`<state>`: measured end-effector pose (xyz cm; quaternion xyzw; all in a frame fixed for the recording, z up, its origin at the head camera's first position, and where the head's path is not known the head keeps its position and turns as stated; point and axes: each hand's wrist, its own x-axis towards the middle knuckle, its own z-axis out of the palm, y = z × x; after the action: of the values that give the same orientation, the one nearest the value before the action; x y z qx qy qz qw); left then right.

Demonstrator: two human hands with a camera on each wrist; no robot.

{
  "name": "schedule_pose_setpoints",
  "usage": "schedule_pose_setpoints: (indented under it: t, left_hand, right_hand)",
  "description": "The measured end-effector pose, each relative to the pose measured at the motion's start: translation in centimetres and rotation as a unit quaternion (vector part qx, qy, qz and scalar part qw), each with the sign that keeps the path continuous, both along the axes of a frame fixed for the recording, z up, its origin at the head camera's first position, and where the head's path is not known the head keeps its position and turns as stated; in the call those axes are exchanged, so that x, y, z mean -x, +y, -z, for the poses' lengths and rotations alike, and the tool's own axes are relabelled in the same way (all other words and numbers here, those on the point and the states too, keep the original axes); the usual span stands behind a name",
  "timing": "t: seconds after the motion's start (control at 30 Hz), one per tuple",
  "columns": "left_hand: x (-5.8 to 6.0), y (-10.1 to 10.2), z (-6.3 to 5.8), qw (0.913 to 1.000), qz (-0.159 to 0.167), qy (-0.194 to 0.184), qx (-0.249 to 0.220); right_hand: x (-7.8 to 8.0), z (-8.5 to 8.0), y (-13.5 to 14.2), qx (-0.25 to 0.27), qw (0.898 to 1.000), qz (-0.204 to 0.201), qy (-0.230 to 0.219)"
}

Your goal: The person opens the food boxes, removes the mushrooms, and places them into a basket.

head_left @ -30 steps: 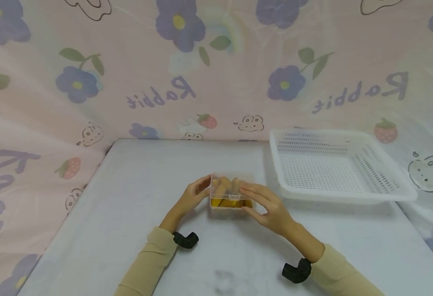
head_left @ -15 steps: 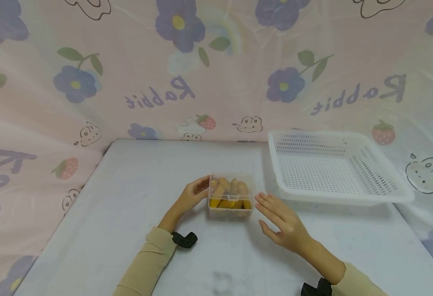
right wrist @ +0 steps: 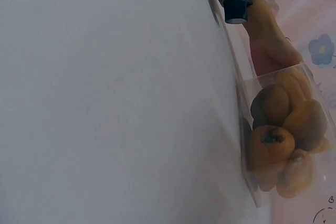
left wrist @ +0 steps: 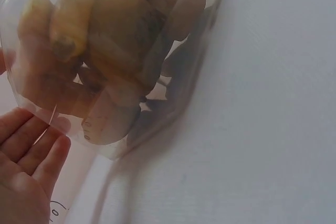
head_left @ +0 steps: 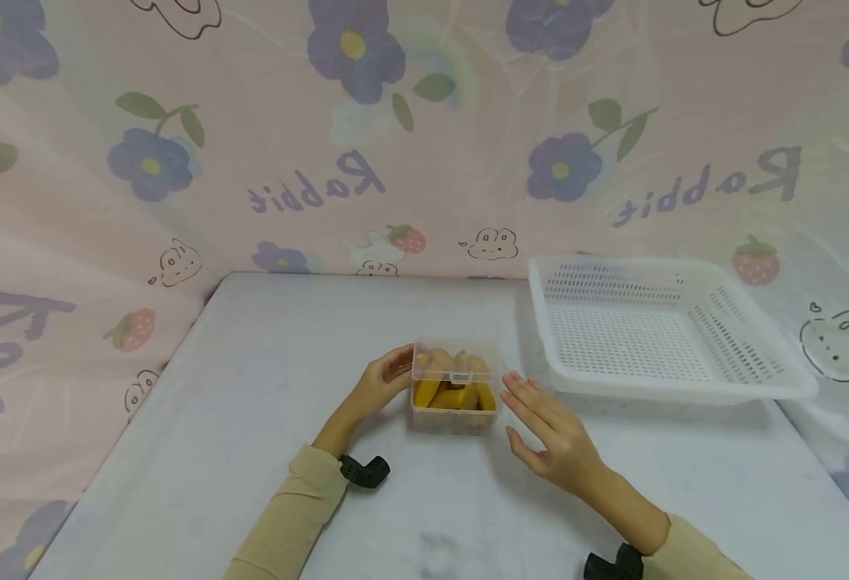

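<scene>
- Clear plastic makes up the small box (head_left: 456,422) in front of me, standing around the middle of the white table (head_left: 272,483), between the person's two hands.
- Plump yellow-orange fruits (head_left: 452,396) are heaped inside; from the right wrist I make out a rounded one with a dark, ragged end.
- The see-through lid (head_left: 461,360) sits ajar, its front edge and latch (head_left: 461,377) lifted above the box's front rim, so a strip of brighter yellow shows between.
- The left hand (head_left: 377,389) is at the box's left side, its long fingers laid out straight with the tips against the clear wall.
- The right hand (head_left: 551,439) is spread, thumb away from the extended fingers, just beside the right side; whether the fingertips touch the plastic I can't tell.
- A white perforated basket (head_left: 678,389) stands to the right, towards the back.
- Beige sleeves (head_left: 287,515) cover both forearms, and a black device (head_left: 365,472) sits at each wrist.
- Behind hangs a pink sheet (head_left: 453,177) printed with flowers, rabbits and strawberries.
</scene>
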<state>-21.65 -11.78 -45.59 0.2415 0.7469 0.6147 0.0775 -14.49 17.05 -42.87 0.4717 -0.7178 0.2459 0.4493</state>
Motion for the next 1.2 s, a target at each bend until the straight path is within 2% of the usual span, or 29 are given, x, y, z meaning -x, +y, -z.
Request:
schedule_pose_setpoints:
  t: [0.33,0.57,0.77,0.87,1.0,1.2]
  left_hand:
    - [-0.1,0.0,-0.3,0.9998,-0.002,-0.020,0.003]
    - [-0.1,0.1,-0.2,0.9999,-0.004,-0.003,0.009]
    - [-0.2,0.2,-0.2,0.9999,-0.015,-0.007,0.003]
    - [-0.3,0.2,-0.3,0.9996,-0.019,-0.019,-0.006]
    - [-0.2,0.3,-0.3,0.9996,-0.020,-0.015,-0.013]
    - [-0.1,0.3,-0.1,0.9995,-0.026,-0.004,-0.020]
  right_hand:
    - [1.2,-1.2,-1.1,0.041,0.998,0.043,-0.024]
    - [2.2,-2.3,-1.7,0.069,0.995,0.061,-0.029]
    - [3.0,-3.1,-1.8,0.067,0.994,0.082,-0.030]
    - [3.4,-3.5,-1.8,0.067,0.993,0.087,-0.051]
    - [4.0,-4.0,-1.8,0.065,0.989,0.098,-0.086]
    - [4.9,-4.5,-1.9,0.044,0.986,0.125,-0.100]
